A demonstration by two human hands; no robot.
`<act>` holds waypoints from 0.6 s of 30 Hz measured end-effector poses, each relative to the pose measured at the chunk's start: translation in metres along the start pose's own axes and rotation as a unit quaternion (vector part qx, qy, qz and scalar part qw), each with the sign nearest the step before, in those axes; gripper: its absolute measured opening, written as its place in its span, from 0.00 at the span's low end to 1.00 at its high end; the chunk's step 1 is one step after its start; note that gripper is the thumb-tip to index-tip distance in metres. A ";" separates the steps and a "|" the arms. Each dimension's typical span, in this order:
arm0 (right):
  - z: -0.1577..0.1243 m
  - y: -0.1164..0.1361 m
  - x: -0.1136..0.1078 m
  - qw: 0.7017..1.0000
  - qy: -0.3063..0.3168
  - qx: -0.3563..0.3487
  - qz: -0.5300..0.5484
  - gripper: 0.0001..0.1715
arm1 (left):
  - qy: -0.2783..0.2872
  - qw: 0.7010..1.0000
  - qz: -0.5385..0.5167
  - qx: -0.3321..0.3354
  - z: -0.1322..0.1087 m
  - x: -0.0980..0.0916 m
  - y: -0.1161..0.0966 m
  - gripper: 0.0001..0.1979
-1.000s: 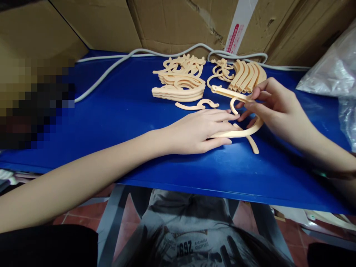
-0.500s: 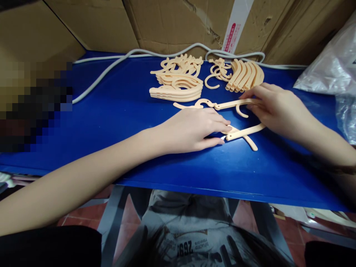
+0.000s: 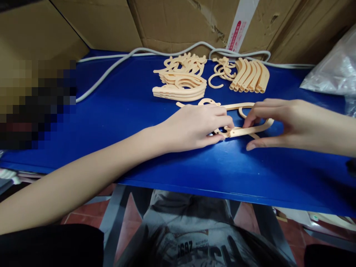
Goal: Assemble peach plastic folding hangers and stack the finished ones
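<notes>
In the head view my left hand (image 3: 204, 124) lies over beige plastic folding-hanger parts. Its thumb and fingers are closed about the joint end of a hanger arm (image 3: 251, 130). Around that same arm is my right hand (image 3: 280, 124), thumb below and fingers above, spread apart. Whether its fingertips touch the arm I cannot tell. A second hanger arm (image 3: 237, 106) runs behind, with a curved hook part near it. Much of the piece is hidden under my left hand.
Behind my hands lie a stack of hanger pieces (image 3: 179, 92), loose hooks (image 3: 222, 70) and a row of hanger arms (image 3: 250, 76). A white cable (image 3: 108, 63) runs along the back of the blue table (image 3: 116, 111). Cardboard boxes (image 3: 178, 22) stand behind; a plastic bag (image 3: 330, 70) is at right.
My right hand has come off the far arm, moved nearer to me and spread around the near arm. My left fingers have curled in more at the joint end.
</notes>
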State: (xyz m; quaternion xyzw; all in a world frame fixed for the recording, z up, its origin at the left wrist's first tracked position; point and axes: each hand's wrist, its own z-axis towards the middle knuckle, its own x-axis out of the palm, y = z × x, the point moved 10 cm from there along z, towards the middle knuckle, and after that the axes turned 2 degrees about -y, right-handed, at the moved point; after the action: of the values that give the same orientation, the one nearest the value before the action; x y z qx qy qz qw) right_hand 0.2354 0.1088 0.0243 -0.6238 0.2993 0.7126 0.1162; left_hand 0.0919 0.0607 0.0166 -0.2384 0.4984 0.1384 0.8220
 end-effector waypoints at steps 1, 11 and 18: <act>0.000 -0.001 0.003 1.000 0.007 0.004 0.012 0.43 | -0.001 1.000 -0.023 0.000 0.000 0.000 0.000 0.10; 0.003 0.011 -0.001 0.997 -0.003 0.019 0.081 0.33 | -0.014 0.952 -0.283 -0.115 0.004 0.012 0.025 0.12; 0.002 0.023 -0.014 0.991 -0.074 0.020 0.111 0.26 | -0.076 0.866 -0.434 -0.238 0.000 0.010 0.056 0.06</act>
State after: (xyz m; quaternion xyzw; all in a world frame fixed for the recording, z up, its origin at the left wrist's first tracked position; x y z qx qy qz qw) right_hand 0.2236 0.0946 0.0443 -0.5299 0.3715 0.7590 0.0708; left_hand 0.0706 0.1079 -0.0059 -0.6079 0.2328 -0.0998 0.7526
